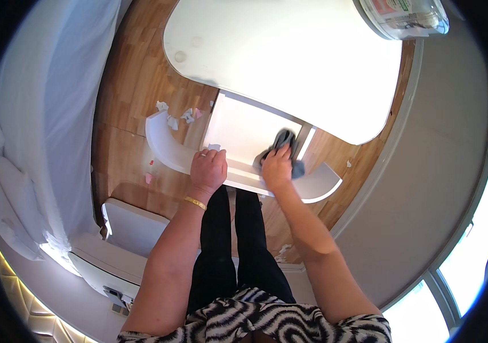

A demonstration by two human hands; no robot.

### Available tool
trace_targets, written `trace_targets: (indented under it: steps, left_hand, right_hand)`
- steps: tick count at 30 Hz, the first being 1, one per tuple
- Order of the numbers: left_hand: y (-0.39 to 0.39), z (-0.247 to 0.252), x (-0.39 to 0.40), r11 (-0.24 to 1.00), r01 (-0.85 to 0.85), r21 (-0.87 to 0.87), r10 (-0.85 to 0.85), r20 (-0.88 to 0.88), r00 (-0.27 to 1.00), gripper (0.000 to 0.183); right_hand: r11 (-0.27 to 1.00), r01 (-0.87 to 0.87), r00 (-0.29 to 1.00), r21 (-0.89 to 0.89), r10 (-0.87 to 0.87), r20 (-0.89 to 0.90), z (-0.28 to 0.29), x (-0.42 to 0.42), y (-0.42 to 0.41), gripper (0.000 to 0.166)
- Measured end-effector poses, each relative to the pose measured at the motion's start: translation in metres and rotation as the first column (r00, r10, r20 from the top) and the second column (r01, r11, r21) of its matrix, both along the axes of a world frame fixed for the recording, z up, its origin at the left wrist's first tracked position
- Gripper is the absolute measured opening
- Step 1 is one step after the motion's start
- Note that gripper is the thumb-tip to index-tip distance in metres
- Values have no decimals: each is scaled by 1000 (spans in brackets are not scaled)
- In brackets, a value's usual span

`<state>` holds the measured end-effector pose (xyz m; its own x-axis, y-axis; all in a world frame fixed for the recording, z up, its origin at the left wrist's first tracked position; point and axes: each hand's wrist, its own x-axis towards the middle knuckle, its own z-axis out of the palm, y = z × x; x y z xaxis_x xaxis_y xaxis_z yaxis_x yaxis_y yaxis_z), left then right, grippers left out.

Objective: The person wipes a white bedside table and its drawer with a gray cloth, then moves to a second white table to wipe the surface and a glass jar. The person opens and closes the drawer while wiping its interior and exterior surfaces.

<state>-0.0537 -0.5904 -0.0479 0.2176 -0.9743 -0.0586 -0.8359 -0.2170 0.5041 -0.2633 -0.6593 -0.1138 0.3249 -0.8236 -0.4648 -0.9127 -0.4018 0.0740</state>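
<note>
A white drawer with a curved front panel is pulled out from under a white tabletop. My left hand is closed over the top edge of the drawer front, left of its middle. Just beyond its fingers lies a small pale scrap inside the drawer. My right hand grips a bunched grey and black cloth in the drawer's right front corner, by the side wall. The cloth looks slightly blurred, and the hand covers part of it.
Torn paper scraps litter the wood floor left of the drawer. A clear plastic container stands on the tabletop's far right. White bedding hangs at left, a white chair or stool is near lower left, and a wall runs along the right.
</note>
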Motion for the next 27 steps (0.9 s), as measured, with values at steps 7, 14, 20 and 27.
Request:
trace_targets:
  steps: [7, 14, 20, 27]
  left_hand:
    - [8, -3, 5, 992, -46, -117, 46, -3, 999, 15]
    - [-1, -3, 1, 983, -116, -139, 112, -40, 993, 28]
    - [8, 3, 6, 987, -123, -108, 117, -62, 991, 44]
    - [-6, 2, -3, 982, -81, -171, 75, -43, 996, 24]
  right_hand:
    - [875, -94, 994, 475, 56, 92, 55, 46, -21, 36]
    - [790, -318, 774, 524, -103, 625, 4, 114, -17, 24]
    - [478, 214, 62, 852, -877, 477, 14, 138, -69, 36]
    - [767, 331, 342, 549, -640, 688, 1, 158, -93, 45]
